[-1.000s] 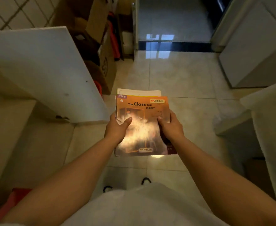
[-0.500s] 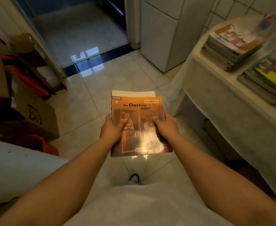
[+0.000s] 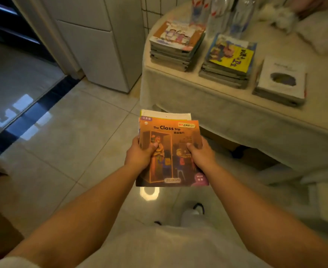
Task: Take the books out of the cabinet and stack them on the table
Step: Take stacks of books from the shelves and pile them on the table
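Head view: books (image 3: 170, 149) in both hands (image 3: 140, 154) near table (image 3: 207, 105).

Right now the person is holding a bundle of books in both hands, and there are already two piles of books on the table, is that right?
Nearly. Both the left hand and right hand do hold the bundle of books, but the head view shows three piles on the table: left pile, middle pile, right pile.

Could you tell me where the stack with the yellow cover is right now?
In the head view, the yellow-covered stack sits on the table at upper right, between the orange-topped stack and the white-topped stack.
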